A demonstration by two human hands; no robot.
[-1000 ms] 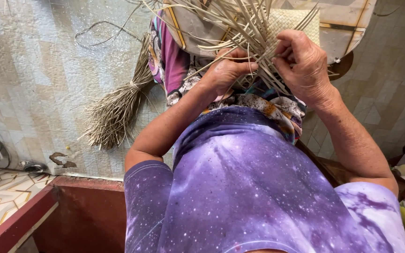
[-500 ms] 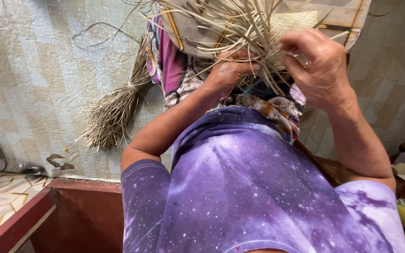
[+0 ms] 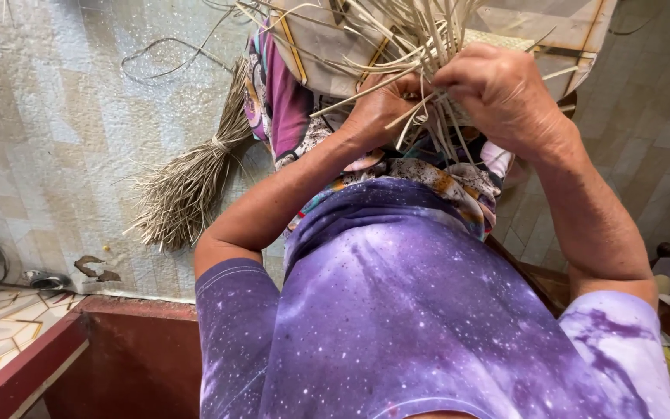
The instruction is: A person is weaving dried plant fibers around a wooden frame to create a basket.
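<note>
Landmark: a cluster of pale dried straw strips (image 3: 420, 46), fanning out at the top centre of the head view.
Left hand: the left hand (image 3: 378, 109) sits just below and left of the straw strips, fingers curled tight around several strands.
Right hand: the right hand (image 3: 498, 93) is just right of the straw strips, knuckles up, fingers closed on the strands and touching them where they cross.
Where the strips are: held between both hands, above a lap covered by patterned cloth (image 3: 428, 174); loose ends stick out up and to both sides.
Woven piece: a light woven mat (image 3: 505, 43) shows behind the straw strips, partly hidden by the right hand.
Containers: none can be made out near the straw strips; small objects at the far right edge are too cut off to tell.
Bundle: a tied bundle of dried fibres (image 3: 188, 186) lies on the tiled floor (image 3: 48, 132), well left of the straw strips.
Clothing: a purple speckled shirt (image 3: 412, 310) fills the lower frame, below the straw strips.
Change: compared with half a second ago, the right hand has dropped lower and closer to the left hand; the bundle on the floor has not moved.
</note>
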